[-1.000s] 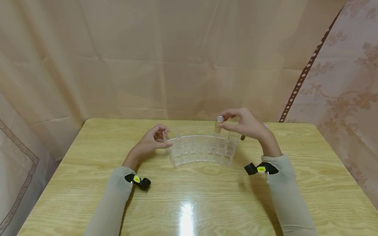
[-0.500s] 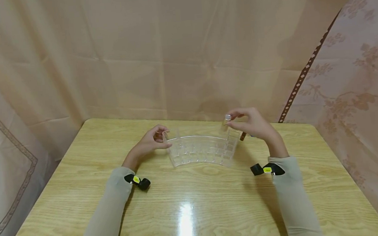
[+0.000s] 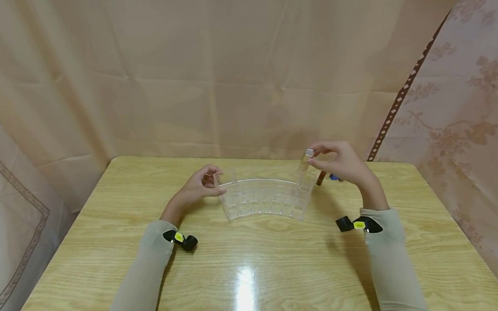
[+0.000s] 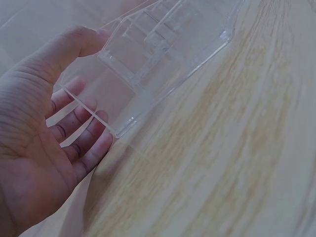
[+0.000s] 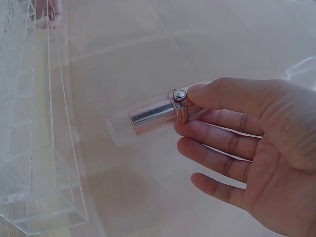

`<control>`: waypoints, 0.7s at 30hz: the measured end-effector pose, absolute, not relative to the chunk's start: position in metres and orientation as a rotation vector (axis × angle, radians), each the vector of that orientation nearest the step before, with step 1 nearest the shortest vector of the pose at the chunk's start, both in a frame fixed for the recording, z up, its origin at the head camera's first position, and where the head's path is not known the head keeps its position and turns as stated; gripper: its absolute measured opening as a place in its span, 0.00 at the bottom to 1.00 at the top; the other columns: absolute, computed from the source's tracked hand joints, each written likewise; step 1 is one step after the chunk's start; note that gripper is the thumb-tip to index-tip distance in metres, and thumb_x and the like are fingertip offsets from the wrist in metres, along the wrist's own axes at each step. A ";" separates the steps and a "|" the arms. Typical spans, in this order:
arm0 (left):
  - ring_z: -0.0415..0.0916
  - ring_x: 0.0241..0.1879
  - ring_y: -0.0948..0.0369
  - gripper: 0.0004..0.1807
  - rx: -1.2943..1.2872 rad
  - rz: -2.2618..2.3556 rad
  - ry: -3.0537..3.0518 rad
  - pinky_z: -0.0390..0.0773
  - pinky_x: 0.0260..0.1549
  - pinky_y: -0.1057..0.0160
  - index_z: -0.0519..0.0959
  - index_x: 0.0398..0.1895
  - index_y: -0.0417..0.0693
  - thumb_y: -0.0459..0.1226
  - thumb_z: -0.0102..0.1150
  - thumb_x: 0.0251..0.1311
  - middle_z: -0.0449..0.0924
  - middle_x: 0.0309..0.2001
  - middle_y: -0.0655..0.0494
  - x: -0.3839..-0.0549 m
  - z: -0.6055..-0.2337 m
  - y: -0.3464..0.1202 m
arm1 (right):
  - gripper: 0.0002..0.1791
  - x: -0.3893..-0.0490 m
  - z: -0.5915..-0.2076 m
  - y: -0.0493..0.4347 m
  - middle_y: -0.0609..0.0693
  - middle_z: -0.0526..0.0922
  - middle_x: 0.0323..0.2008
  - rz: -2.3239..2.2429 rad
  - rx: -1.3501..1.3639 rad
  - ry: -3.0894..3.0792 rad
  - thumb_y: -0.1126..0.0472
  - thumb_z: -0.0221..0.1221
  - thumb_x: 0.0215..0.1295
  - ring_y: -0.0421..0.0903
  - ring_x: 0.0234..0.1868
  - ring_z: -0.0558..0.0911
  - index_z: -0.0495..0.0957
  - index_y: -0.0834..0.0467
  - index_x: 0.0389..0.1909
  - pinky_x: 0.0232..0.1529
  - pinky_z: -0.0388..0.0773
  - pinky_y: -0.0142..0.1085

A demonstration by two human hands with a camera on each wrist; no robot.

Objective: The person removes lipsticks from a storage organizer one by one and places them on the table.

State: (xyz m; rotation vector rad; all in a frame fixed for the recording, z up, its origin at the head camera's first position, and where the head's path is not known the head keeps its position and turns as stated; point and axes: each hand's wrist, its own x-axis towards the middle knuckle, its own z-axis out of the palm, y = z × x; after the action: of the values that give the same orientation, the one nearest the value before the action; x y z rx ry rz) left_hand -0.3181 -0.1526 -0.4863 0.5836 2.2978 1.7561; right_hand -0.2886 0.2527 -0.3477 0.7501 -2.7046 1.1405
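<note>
A clear plastic lipstick organizer [image 3: 263,198] with a curved front and several small compartments stands on the table. My left hand [image 3: 195,186] grips its left end. In the left wrist view the thumb lies at the upper edge of the organizer [image 4: 148,59] and the fingers are behind its end wall. Above the organizer's right end, my right hand [image 3: 342,164] pinches a lipstick tube [image 3: 306,158] between thumb and fingers. The right wrist view shows this lipstick [image 5: 153,117] tilted, with a transparent cap, a shiny metallic core and a round silver stud on its band.
Just right of the organizer lies a brown tube [image 3: 321,178], with a small blue item [image 3: 334,177] beside it, partly behind the right hand. The wooden table [image 3: 256,252] ends at a beige curtain [image 3: 243,78]. A patterned cloth [image 3: 482,108] hangs at the right.
My right hand has moved right with the lipstick, from over the organizer toward its right end. More of the brown tube and the blue item shows. The left hand has stayed in place.
</note>
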 end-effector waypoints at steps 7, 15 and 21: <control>0.70 0.44 0.55 0.31 0.571 1.744 2.297 0.73 0.45 0.63 0.70 0.62 0.37 0.32 0.73 0.58 0.72 0.47 0.44 -0.317 -0.486 -0.154 | 0.13 -0.285 -0.346 0.258 0.59 0.86 0.50 1.137 0.711 -2.702 0.62 0.68 0.66 0.52 0.50 0.80 0.85 0.60 0.50 0.59 0.73 0.59; 0.69 0.45 0.54 0.31 0.562 1.747 2.302 0.72 0.46 0.63 0.71 0.62 0.37 0.32 0.73 0.57 0.71 0.47 0.44 -0.316 -0.485 -0.154 | 0.16 -0.282 -0.342 0.265 0.62 0.85 0.50 1.181 0.635 -2.725 0.58 0.67 0.67 0.38 0.27 0.82 0.84 0.60 0.52 0.25 0.83 0.42; 0.70 0.45 0.55 0.32 0.569 1.745 2.311 0.73 0.46 0.63 0.70 0.63 0.36 0.30 0.73 0.57 0.72 0.47 0.46 -0.314 -0.481 -0.153 | 0.16 -0.282 -0.342 0.276 0.62 0.85 0.52 1.155 0.586 -2.725 0.57 0.67 0.68 0.54 0.44 0.85 0.84 0.60 0.52 0.30 0.83 0.37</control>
State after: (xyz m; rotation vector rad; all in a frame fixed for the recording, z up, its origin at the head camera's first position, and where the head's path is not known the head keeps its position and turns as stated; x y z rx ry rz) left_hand -0.3135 -0.1528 -0.4811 0.5691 2.3114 1.7448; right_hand -0.2817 0.2762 -0.3422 0.5864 -2.7253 1.1552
